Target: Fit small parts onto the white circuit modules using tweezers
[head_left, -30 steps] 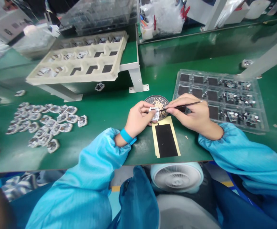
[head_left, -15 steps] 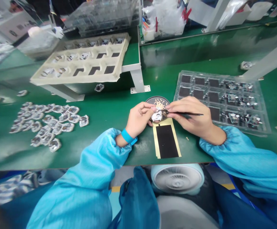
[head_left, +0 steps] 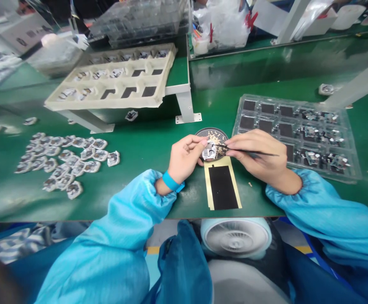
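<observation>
- My left hand (head_left: pixel 184 158) pinches the case (head_left: pixel 209 151), thumb on its near edge: a small white frame, roughly square with rounded corners, with darker details inside too small to make out.
- I hold it over the dish (head_left: pixel 212 129), its inner side up towards me.
- My right hand (head_left: pixel 263 154) grips the tweezers (head_left: pixel 256 152), slim and dark, between thumb and fingers; they lie almost level, tips pointing left.
- Those tips are at the case's right side; whether they touch it, I can't tell.

White part (head_left: pixel 208 151), black tool (head_left: pixel 261 152), blue sleeves (head_left: pixel 136 200), green tabletop (head_left: pixel 145 152)
</observation>
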### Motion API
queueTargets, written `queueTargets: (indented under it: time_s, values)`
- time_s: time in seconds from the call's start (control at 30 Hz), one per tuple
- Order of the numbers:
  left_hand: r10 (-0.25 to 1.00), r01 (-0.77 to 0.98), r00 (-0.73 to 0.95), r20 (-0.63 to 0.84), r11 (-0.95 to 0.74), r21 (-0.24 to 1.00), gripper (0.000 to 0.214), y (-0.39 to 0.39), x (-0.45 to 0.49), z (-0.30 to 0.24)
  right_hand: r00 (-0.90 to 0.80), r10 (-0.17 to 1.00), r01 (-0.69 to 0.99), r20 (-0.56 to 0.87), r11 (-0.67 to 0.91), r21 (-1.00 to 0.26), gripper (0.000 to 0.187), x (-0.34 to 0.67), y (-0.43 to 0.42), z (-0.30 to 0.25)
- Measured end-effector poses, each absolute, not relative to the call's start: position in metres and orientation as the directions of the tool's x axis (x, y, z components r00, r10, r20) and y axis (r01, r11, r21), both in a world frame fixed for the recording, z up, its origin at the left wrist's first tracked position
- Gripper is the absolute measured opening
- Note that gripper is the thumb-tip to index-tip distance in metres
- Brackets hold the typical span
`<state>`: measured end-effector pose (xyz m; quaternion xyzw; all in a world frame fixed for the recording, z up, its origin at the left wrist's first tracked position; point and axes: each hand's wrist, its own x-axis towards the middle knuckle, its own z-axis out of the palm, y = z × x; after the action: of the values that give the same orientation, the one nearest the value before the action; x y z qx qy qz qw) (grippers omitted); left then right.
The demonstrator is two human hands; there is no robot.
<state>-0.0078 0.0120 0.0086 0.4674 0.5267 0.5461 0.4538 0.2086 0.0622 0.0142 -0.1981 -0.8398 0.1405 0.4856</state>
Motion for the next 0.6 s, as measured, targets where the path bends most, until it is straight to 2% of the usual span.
queueTargets:
  time_s: [0.2,0.6]
  values:
    - [0.987,0.036,-0.152,0.049,-0.044,0.998,0.038,0.0111,-0.0074,0.0087,-0.544,0.411,0.217,0.731,0.911,-0.351,0.024,0.2133,0.0630,0.0149]
    - [0.993,-0.025,-0.115,-0.019,0.016,1.000,0.039,0.0129,-0.0101,0.0086,-0.553,0.420,0.209,0.720,0.906,-0.367,0.022,0.2111,0.0628,0.0157]
